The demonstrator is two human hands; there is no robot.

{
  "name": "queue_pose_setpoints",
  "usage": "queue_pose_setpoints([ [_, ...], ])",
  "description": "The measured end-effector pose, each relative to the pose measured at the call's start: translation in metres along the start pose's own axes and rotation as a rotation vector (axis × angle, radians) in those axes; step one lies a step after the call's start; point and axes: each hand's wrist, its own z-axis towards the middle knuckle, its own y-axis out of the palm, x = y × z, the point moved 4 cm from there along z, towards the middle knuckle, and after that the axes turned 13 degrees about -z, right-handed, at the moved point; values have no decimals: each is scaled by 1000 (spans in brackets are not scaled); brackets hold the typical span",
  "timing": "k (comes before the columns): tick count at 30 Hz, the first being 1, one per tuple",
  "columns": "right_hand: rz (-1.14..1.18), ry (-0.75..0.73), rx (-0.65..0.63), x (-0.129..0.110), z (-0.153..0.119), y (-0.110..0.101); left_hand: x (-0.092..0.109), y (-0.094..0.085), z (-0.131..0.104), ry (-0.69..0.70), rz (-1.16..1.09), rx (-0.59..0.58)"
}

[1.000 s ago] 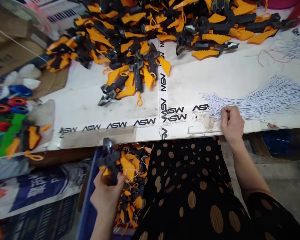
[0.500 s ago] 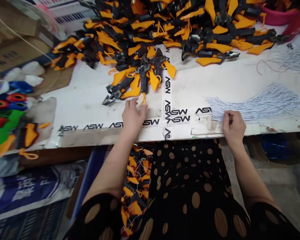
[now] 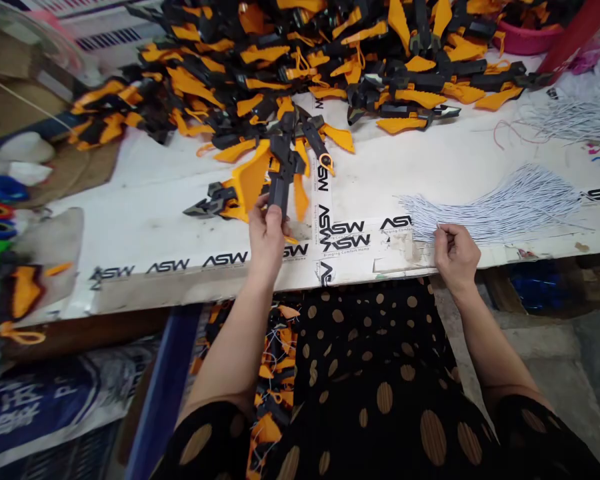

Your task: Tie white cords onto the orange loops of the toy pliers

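Note:
My left hand [image 3: 267,233] is closed round the lower end of a black-and-orange winged toy [image 3: 280,180], thumb on top. The toy is tilted up off the table, its orange wings spread to both sides. Just left of it, partly covered by its wing, another such toy with a pointed grey tip lies on the table. My right hand [image 3: 456,257] is pinched at the near left end of a bundle of thin white strings [image 3: 505,203]. A string end appears at the fingertips, though most of it is hidden.
A heap of similar black-and-orange toys [image 3: 260,60] covers the back of the white table [image 3: 155,200]. More white strings [image 3: 575,120] lie at the right rear, near a pink basin [image 3: 527,39] and a red post [image 3: 577,33]. Below the edge, more toys [image 3: 273,400] with strings sit beside my lap.
My left hand has closed on a toy and raised its lower end off the table. The right hand stays pinched at the strings. The whole view has shifted slightly.

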Motion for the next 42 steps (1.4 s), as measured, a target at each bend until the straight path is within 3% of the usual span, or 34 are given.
queue_pose_setpoints([
  [3, 59, -74, 41, -3, 0, -5, 1, 30, -48, -343, -532, -24],
  [6, 113, -217, 33, -18, -2, -17, 1, 61, -90, -669, -779, -60],
  [9, 167, -312, -43, -44, -9, -31, 2, 75, -124, -850, -824, -116],
  [13, 312, -278, -266, -78, -22, -36, 0, 70, -156, -962, -631, -288],
  [16, 431, -244, -402, -96, -34, -33, -8, 59, -172, -973, -464, -356],
  [20, 481, -253, -535, -110, -49, -32, -22, 48, -188, -904, -304, -328],
  [25, 316, -248, -671, -110, -60, -29, -22, 58, -197, -779, -414, -439],
  [28, 211, -204, -679, -103, -63, -26, -20, 64, -198, -724, -423, -475],
  [35, 84, -271, -665, -102, -68, -20, -21, 54, -198, -635, -221, -363],
  [42, 86, -319, -646, -102, -68, -21, -14, 50, -199, -655, -246, -329],
])
